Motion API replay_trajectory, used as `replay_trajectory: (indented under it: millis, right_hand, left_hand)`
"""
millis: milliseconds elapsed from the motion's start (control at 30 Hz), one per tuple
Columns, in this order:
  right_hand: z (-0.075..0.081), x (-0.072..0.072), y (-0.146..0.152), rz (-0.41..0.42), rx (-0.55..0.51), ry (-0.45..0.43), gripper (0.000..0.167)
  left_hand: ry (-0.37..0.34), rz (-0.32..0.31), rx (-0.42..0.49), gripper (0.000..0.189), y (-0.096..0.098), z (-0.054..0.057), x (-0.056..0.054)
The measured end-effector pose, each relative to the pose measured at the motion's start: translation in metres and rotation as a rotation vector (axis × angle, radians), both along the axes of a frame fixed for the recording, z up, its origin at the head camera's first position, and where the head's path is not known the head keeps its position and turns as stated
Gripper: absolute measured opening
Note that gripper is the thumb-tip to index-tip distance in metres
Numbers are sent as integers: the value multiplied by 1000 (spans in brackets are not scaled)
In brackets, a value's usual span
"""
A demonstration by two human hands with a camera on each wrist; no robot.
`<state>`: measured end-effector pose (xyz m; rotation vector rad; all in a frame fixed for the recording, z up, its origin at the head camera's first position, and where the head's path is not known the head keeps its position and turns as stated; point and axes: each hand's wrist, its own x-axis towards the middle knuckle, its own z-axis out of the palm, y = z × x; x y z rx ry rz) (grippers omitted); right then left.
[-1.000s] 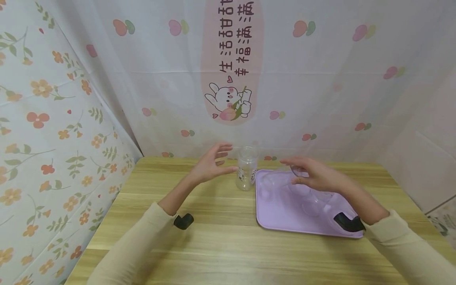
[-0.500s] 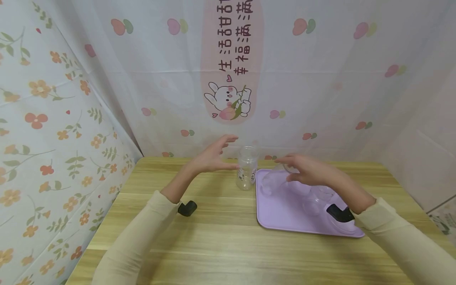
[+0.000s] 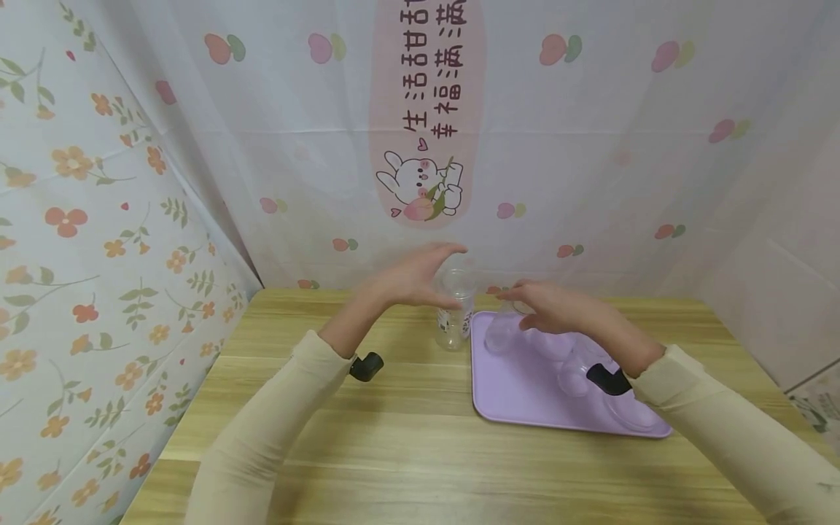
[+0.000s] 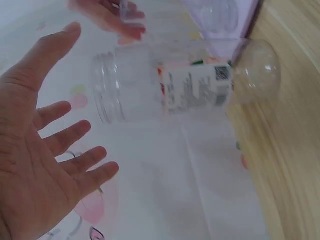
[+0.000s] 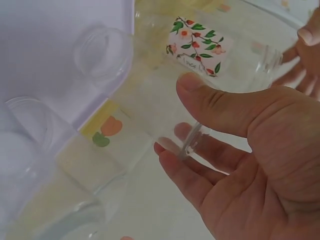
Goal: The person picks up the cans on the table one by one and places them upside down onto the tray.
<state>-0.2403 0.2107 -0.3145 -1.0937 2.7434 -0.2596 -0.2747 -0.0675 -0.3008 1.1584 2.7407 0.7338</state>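
Note:
A clear plastic bottle point(image 3: 451, 328) with a printed label stands upright on the table, left of the tray. My left hand point(image 3: 420, 277) curves around the air beside its neck, thumb and fingers apart; a gap shows between hand and bottle in the left wrist view. In my right hand point(image 5: 250, 145) is the rim of a second clear bottle point(image 3: 500, 337), thumb on one side and fingertips seen through the plastic on the other. That bottle leans over the far left part of the purple tray point(image 3: 525, 408). Whether its base touches the tray is hard to tell.
More clear containers lie on the tray, among them a rounded one point(image 3: 574, 379) and a shallow, dome-like one point(image 3: 630, 412). Behind the wooden table point(image 3: 394, 452) hangs a patterned curtain point(image 3: 315, 160); a floral one point(image 3: 79, 255) hangs at the left.
My left hand has moved right and up, closer to the standing bottle's top. My right hand has shifted left, and the bottle in it has come to stand more upright.

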Motion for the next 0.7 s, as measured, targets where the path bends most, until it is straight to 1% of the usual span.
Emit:
replay_trajectory:
  millis: [133, 200, 267, 333, 433, 500, 700]
  right_hand:
    - [0, -6, -6, 5, 38, -16, 65]
    - [0, -8, -7, 10, 55, -14, 64]
    - [0, -10, -8, 15, 64, -12, 63]
    - [-1, -12, -9, 25, 68, -12, 62]
    - [-1, -14, -11, 33, 75, -20, 62]
    - [-1, -15, -12, 40, 80, -25, 62]
    - [-2, -21, -13, 44, 89, -28, 61]
  left_hand:
    - [29, -14, -101, 96, 12, 6, 1]
    - [39, -21, -132, 96, 17, 8, 1]
    - [50, -21, -160, 95, 22, 7, 0]
    - [46, -15, -178, 96, 25, 6, 0]
    - [30, -6, -205, 94, 29, 5, 1]
    - [6, -1, -216, 92, 30, 6, 2]
    - [-57, 14, -259, 79, 31, 4, 5]
